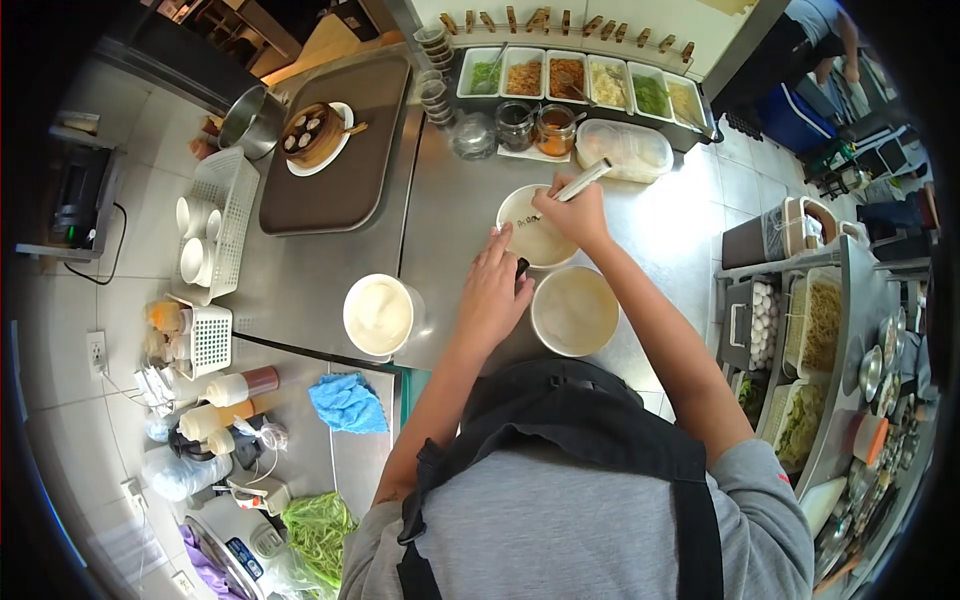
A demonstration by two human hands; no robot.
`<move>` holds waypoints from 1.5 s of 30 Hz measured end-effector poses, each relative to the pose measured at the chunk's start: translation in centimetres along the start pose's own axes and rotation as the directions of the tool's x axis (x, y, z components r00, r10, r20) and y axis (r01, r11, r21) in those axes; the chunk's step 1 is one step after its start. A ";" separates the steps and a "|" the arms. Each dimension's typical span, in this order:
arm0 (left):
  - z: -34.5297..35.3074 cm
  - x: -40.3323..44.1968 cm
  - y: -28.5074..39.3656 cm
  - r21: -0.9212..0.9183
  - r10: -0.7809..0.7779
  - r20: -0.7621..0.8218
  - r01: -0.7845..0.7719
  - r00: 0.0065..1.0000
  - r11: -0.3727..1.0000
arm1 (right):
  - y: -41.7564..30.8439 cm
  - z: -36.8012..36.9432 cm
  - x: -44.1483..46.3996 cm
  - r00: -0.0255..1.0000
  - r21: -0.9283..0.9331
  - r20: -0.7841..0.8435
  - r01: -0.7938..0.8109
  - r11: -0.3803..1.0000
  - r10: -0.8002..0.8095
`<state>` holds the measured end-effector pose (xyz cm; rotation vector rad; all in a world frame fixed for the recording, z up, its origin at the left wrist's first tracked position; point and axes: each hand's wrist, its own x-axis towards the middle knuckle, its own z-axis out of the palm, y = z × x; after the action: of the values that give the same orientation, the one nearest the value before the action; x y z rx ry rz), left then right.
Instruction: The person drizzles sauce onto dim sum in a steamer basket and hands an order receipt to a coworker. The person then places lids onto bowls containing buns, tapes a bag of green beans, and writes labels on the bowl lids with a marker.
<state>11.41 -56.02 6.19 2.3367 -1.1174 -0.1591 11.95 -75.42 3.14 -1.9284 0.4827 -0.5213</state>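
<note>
My right hand [578, 213] is closed around a white marker pen [584, 179], its tip end down at a round white tub [540, 247] with a pale top. Dark handwritten letters show on the tub's upper inner side or lid; I cannot tell which. My left hand [490, 288] rests against the tub's left edge, fingertips touching it, and holds a small black marker cap [521, 267]. Just below that tub stands a second round tub [575, 312]. A third tub [381, 315] sits apart, left of my left hand.
Trays of toppings [566, 77] line the back, with jars [555, 131] and a clear-lidded container [625, 150] before them. A brown tray [335, 195] carries a bamboo steamer [312, 136]. At left are a white basket [222, 230] and a blue cloth [348, 402]. Another person [845, 40] stands at far right.
</note>
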 end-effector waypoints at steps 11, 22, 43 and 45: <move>2.9 -5.6 -0.1 -0.501 -0.290 -0.095 0.206 0.952 0.841 | -1.0 -6.0 -11.0 0.994 0.437 0.060 -0.111 0.892 0.094; 5.5 -6.2 0.0 -0.917 -0.399 0.171 0.294 0.901 0.271 | -1.7 -4.6 -10.3 0.980 -0.079 0.199 0.029 0.996 -0.013; 4.4 -5.7 0.3 -0.862 -0.487 0.334 0.471 0.807 0.189 | -1.1 -4.3 -11.0 0.983 -0.058 0.181 -0.031 0.998 0.041; 4.8 -5.7 0.1 -0.861 -0.497 0.333 0.473 0.801 0.185 | -0.9 -4.4 -11.1 0.985 -0.066 0.167 -0.026 0.997 0.037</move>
<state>6.12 -53.82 1.49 1.4597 -0.0233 -0.7901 0.47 -72.24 4.07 -2.0022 0.4239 -0.3221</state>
